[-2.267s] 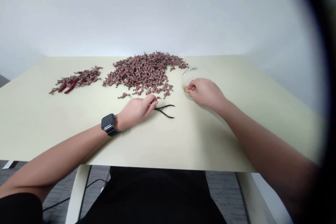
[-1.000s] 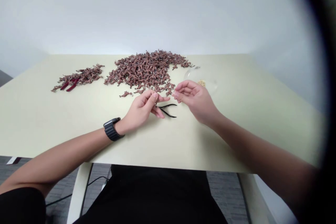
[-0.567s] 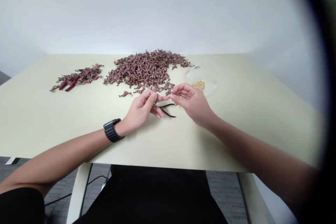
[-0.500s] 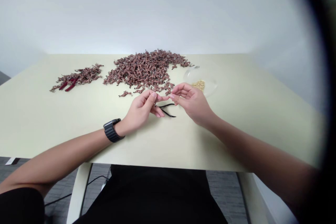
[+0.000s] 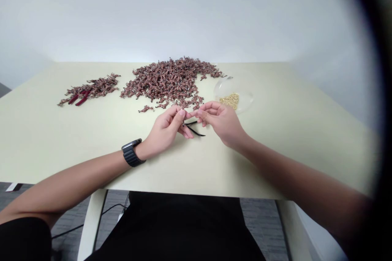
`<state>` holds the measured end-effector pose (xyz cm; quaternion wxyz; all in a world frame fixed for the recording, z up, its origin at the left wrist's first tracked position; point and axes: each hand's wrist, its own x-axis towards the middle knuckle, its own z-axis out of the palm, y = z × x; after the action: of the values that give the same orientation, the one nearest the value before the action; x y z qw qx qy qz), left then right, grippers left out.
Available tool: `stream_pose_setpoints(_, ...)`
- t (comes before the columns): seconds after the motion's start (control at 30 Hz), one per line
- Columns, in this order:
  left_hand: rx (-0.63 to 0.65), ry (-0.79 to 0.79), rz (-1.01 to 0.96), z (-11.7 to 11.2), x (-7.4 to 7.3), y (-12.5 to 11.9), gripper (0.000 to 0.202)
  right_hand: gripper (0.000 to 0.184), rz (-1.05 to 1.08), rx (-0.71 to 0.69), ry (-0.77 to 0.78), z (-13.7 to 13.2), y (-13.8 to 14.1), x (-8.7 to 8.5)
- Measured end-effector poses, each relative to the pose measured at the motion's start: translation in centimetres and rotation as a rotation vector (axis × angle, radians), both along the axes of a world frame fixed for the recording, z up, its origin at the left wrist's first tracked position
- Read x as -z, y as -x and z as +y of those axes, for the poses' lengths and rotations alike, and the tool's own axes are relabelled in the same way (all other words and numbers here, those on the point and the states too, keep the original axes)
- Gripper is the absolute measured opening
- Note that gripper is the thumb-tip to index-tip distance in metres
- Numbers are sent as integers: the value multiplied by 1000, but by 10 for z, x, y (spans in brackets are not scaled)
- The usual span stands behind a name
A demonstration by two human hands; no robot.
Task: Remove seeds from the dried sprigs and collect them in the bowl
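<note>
My left hand (image 5: 169, 128) is closed in a pinch, thumb against fingers, around something small that the fingers mostly hide. My right hand (image 5: 221, 121) is also pinched, its fingertips meeting the left hand's fingertips; whatever it holds is too small to make out. Under and between the hands lies a tool with thin black handles (image 5: 196, 133), its other end hidden by my left hand. Just beyond them spreads a large pile of small brown animal-like figures (image 5: 171, 79). To the right, small gold-coloured pieces (image 5: 231, 100) lie in a clear shallow dish (image 5: 245, 94).
At the left of the pale table (image 5: 76, 142) is a smaller heap of brown figures (image 5: 102, 85), with a red-handled tool (image 5: 82, 98) lying against it. One figure (image 5: 146, 109) lies apart in front of the main pile. A wall stands behind the table.
My right hand has moved slightly down, uncovering more of the gold pieces. Its fingertips have come closer to my left hand, which has shifted slightly right. The piles stay the same.
</note>
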<state>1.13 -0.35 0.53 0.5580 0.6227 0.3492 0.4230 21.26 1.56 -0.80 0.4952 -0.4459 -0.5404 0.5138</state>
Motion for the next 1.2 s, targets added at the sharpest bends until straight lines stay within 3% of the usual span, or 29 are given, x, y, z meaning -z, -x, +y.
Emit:
stream_pose_setpoints(0.1,-10,-112,97,-2,2,1,34,31,3,4,51,-1,1,2)
stream_pose_setpoints(0.27,-40,-385,440,1,7,6,27,30,135,25,114,-5,7,2)
stream_pose_setpoints(0.43,-56,-505,598,8,13,9,25,34,223,23,145,-6,10,2)
stream_pose_setpoints(0.67,4,-455,548,5,9,10,26,34,217,15,104,-3,8,6)
stream_pose_setpoints(1.0,-63,-200,150,7,9,6,36,30,45,102,-37,-7,4,-4)
stream_pose_setpoints(1.2,-30,-176,194,8,16,4,34,19,-165,110,-183,-25,12,-9)
